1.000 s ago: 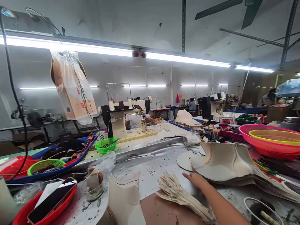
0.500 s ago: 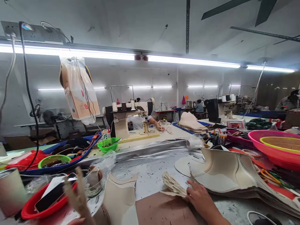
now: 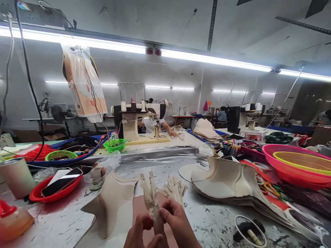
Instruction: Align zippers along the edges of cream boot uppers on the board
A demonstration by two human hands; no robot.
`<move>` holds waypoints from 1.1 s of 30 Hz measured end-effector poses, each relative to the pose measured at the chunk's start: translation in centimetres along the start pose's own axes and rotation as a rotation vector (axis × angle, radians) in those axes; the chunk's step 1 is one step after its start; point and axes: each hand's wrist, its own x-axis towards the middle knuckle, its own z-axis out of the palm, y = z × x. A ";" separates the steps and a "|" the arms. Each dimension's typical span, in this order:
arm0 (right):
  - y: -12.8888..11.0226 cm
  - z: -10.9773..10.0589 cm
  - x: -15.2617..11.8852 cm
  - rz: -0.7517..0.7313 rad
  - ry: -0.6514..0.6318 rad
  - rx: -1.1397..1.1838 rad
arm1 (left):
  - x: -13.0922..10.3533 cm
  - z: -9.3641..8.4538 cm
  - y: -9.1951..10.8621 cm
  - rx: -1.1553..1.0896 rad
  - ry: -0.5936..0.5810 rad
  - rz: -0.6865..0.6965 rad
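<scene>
My left hand (image 3: 141, 230) and my right hand (image 3: 178, 222) are close together at the bottom middle. Between them, a beige strip (image 3: 150, 193) stands up, its top end split into narrow tails. Fingers of my right hand pinch its side, while my left hand curls round its lower part. Just behind lies a bundle of similar beige strips (image 3: 176, 187) on the table. Left of my hands rests a stitched beige shoe-upper-like piece (image 3: 113, 199), partly over a brown sheet (image 3: 138, 206). A stack of similar curved pieces (image 3: 227, 182) lies to the right.
A red bowl (image 3: 36, 197) with a phone (image 3: 62, 182) stands on the left, near a glue bottle (image 3: 15, 220). Pink basins (image 3: 274, 165) stand at right. Behind is a sewing machine (image 3: 130, 129), where a co-worker's hand (image 3: 172, 132) rests. A white ring (image 3: 236, 220) lies front right.
My right hand has left the bundle of strips and come to the strip in my left hand. My left hand has moved right, to the middle. The view has shifted.
</scene>
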 end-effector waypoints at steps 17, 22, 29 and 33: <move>0.3 -2.6 -5.1 0.047 0.046 -0.203 | -2.6 4.5 1.1 -0.012 0.125 0.093; 0.6 -2.8 -5.8 0.021 0.014 -0.172 | -2.8 4.6 1.7 0.066 0.151 0.163; 1.6 -2.4 -5.9 0.227 0.031 0.092 | -3.7 4.1 2.0 0.201 0.055 0.332; 1.6 -2.3 -6.1 0.284 0.057 0.170 | -4.0 4.4 1.8 0.201 0.016 0.438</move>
